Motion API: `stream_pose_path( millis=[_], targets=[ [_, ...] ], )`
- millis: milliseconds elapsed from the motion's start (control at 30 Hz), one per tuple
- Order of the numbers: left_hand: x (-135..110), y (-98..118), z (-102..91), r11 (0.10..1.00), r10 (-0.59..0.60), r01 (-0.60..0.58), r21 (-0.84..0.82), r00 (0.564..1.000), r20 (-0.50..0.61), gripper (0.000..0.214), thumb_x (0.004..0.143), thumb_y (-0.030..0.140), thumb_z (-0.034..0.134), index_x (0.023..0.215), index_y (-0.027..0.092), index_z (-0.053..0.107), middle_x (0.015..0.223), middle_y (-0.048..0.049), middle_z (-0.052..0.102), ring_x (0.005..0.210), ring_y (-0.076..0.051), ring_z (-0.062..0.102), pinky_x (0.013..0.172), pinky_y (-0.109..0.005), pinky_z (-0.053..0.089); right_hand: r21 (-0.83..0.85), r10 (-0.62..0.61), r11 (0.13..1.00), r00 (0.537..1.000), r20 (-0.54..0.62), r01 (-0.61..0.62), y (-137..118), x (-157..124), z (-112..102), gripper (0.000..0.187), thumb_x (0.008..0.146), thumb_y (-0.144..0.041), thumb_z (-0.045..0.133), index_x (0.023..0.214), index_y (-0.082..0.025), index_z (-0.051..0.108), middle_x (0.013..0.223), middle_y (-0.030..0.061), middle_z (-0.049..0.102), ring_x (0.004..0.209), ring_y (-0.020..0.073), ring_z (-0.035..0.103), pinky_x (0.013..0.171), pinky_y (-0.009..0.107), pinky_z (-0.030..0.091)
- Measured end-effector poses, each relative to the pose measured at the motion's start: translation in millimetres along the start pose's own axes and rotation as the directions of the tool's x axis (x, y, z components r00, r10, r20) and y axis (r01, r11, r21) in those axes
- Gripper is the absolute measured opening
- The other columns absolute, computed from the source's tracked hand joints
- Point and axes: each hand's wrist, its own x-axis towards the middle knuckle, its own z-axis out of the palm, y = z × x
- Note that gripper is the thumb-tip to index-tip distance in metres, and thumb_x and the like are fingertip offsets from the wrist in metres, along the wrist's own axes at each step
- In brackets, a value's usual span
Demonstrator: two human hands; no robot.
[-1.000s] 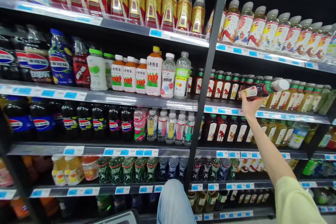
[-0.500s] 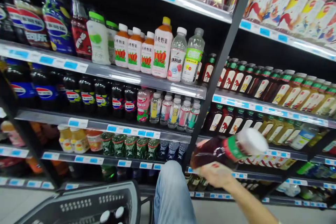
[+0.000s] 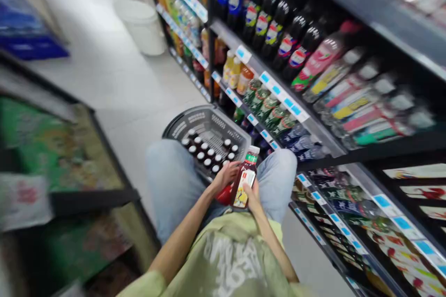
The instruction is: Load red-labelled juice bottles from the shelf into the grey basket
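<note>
A dark red drink bottle with a white cap, a green neck band and a white-and-yellow label is held upright before my body, cap away from me. My right hand wraps its lower right side, thumb on the label. On the other side, my left hand has its fingers stretched toward the bottle's shoulder; whether they touch it I cannot tell. A red object, partly hidden, lies below my left wrist. Between my knees stands a grey basket with several dark, white-capped bottles.
Drink shelves rise close on the right, with cola bottles and smaller bottles. A white bucket stands on the floor ahead. Dark-framed racks with green packages are on the left, blurred.
My view has swung down and left. The bottle has come from in front of the shelves to my lap, in my right hand. My left hand has come into view beside it.
</note>
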Motion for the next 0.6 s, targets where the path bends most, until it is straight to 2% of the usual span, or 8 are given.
stream_pose_path(
  millis=[67,133,233,333,467,600],
  targets=[
    [-7,2,2.8,0.987,0.048,-0.040,-0.157,0.998,0.048,0.065,0.095,0.070,0.069,0.130,0.015,0.072,0.123,-0.0191,0.079,0.115,-0.036,0.076,0.102,-0.048,0.059,0.017,0.088,0.996,0.996,-0.021,-0.087,21,-7,4,0.065,0.071,-0.067,0.086,0.114,-0.026,0.062,0.088,0.0043,0.075,0.084,0.0271,0.078,0.067,0.037,0.066],
    [-12,4,6.4,0.971,0.068,-0.057,-0.232,0.997,0.039,0.061,0.099,0.064,0.068,0.134,0.013,0.070,0.124,-0.0195,0.079,0.114,-0.036,0.076,0.097,-0.046,0.061,-0.028,0.131,0.991,0.991,0.011,-0.131,35,-11,6,0.064,0.073,-0.068,0.085,0.114,-0.024,0.064,0.086,0.0042,0.075,0.082,0.0258,0.077,0.067,0.035,0.064],
    [-15,7,9.9,0.969,0.044,-0.052,-0.242,0.998,-0.039,0.060,0.100,0.056,0.072,0.139,0.012,0.068,0.117,-0.0185,0.081,0.100,-0.033,0.079,0.076,-0.036,0.062,-0.133,0.115,0.986,0.991,0.069,-0.106,44,-7,8,0.066,0.076,-0.068,0.083,0.122,-0.023,0.067,0.097,0.0055,0.077,0.090,0.0252,0.076,0.073,0.034,0.064],
    [-13,8,10.3,0.972,0.059,-0.085,-0.217,0.990,-0.124,0.064,0.097,0.052,0.078,0.144,0.011,0.064,0.109,-0.0169,0.082,0.088,-0.029,0.080,0.063,-0.031,0.058,-0.178,0.096,0.980,0.994,0.052,-0.085,47,0,8,0.070,0.079,-0.071,0.079,0.127,-0.022,0.068,0.104,0.0063,0.079,0.098,0.0263,0.076,0.078,0.034,0.064],
    [-11,8,11.0,0.974,0.066,-0.096,-0.206,0.987,-0.146,0.066,0.095,0.052,0.080,0.145,0.011,0.063,0.104,-0.0151,0.082,0.082,-0.027,0.079,0.063,-0.030,0.059,-0.180,0.128,0.977,0.991,0.045,-0.118,50,3,7,0.069,0.084,-0.073,0.074,0.129,-0.021,0.067,0.108,0.0068,0.079,0.100,0.0271,0.076,0.081,0.036,0.065],
    [-11,9,13.0,0.974,0.052,-0.088,-0.209,0.984,-0.169,0.065,0.097,0.055,0.078,0.142,0.010,0.066,0.101,-0.0143,0.082,0.082,-0.026,0.079,0.065,-0.030,0.060,-0.188,0.104,0.977,0.994,0.030,-0.096,52,3,5,0.068,0.083,-0.073,0.075,0.127,-0.022,0.069,0.115,0.0068,0.079,0.106,0.0268,0.075,0.093,0.038,0.063]
  ],
)
